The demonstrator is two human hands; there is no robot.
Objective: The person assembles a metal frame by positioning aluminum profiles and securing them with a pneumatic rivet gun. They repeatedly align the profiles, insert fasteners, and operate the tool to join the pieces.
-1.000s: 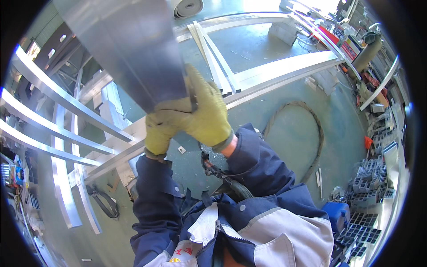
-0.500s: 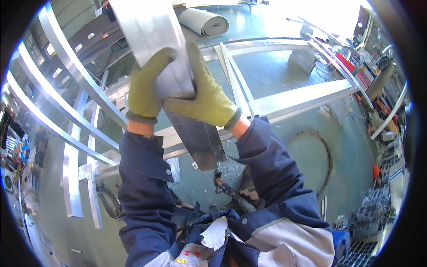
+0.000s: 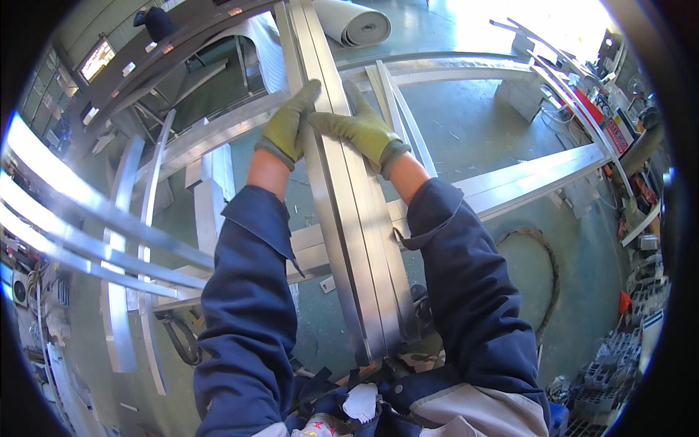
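Grip was clamped from both sides: the gloved left hand (image 3: 287, 125) and the gloved right hand (image 3: 364, 132) held opposite edges of a long, ribbed metal profile (image 3: 354, 200), the right thumb laid across its top; any fingers underneath were hidden. Its near end lay close before the jacket (image 3: 495, 404), its length running forward between the navy sleeves (image 3: 251, 277) and crossing above a silver frame rail (image 3: 502, 189); contact could not be told. The step in hand looked like steadying or shifting the profile, and a next move would call for an even two-handed hold, given its length. Farther out stood curved metal bars (image 3: 102, 206) leftward, then a rolled grey sheet (image 3: 349, 23).
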